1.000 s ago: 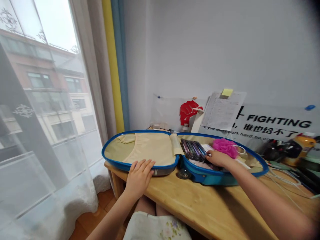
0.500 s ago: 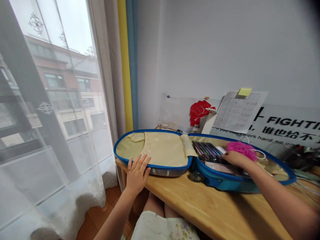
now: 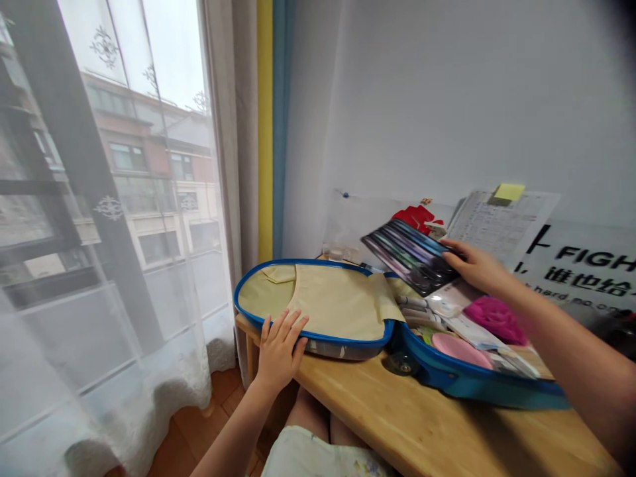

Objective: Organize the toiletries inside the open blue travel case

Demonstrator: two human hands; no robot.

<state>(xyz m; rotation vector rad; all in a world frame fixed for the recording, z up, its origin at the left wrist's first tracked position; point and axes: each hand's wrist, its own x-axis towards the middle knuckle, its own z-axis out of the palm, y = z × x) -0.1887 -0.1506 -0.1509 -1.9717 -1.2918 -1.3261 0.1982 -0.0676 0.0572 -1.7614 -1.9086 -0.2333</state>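
Note:
A small blue suitcase (image 3: pixel 462 386) lies opened out on the wooden desk, its cream-lined lid (image 3: pixel 338 301) to the left. My left hand (image 3: pixel 279 351) rests flat with fingers spread over the lid's near rim. Above the packed half, my right hand (image 3: pixel 470 264) pinches the right end of a flat pack of pens (image 3: pixel 405 255), dark and tilted, with a row of coloured barrels. Below it in the case are a pink round item (image 3: pixel 461 350), a magenta mesh puff (image 3: pixel 497 319), partly behind my forearm, and several pens and packets.
The wooden desk (image 3: pixel 358 391) has its front edge just above my lap. Behind the case, papers with a yellow sticky note (image 3: pixel 509 192) stand against the wall. A sheer curtain (image 3: pixel 124 318) hangs before the window at left.
My right hand has lifted the pack of pens up out of the suitcase, uncovering the pink round item and other contents. My left hand stays on the lid rim. The view has shifted slightly left.

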